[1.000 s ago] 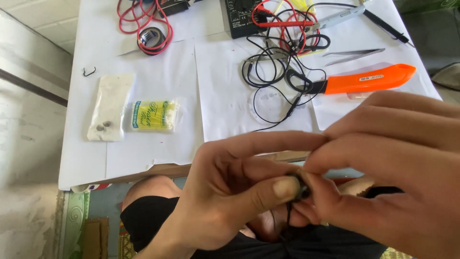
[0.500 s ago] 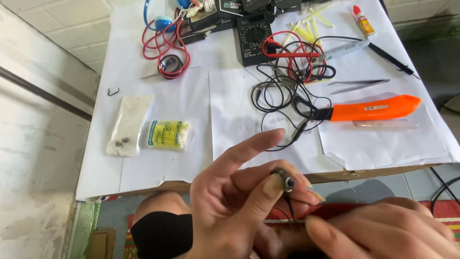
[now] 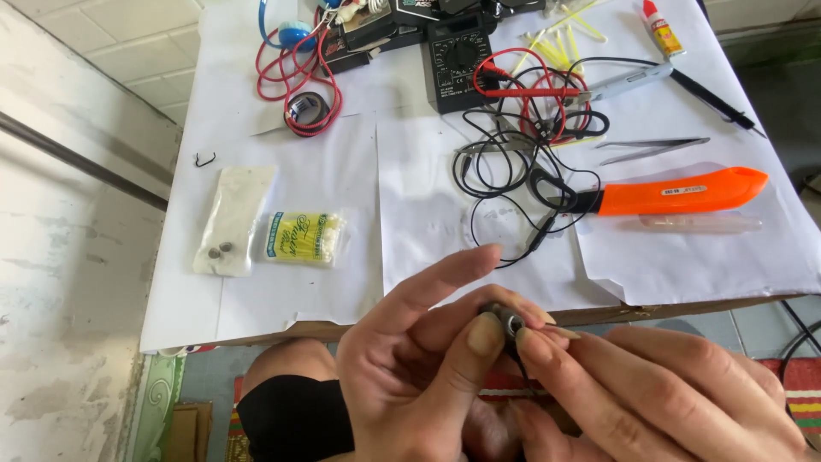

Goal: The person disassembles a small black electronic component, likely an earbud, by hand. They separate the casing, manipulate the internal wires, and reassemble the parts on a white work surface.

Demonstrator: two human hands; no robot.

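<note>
Left hand [image 3: 419,376] and right hand [image 3: 650,398] meet below the table [image 3: 282,299] edge, fingertips of both pinching a small round earbud [image 3: 506,322]. Beyond on the table: black cable [image 3: 505,171], orange-handled tool [image 3: 676,192], tweezers [image 3: 654,147], multimeter [image 3: 457,60].

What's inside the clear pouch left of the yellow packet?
The clear pouch holds two small round grey pieces near its lower end. The rest looks empty, though glare on the plastic hides finer contents. It lies flat on the white table.
</note>
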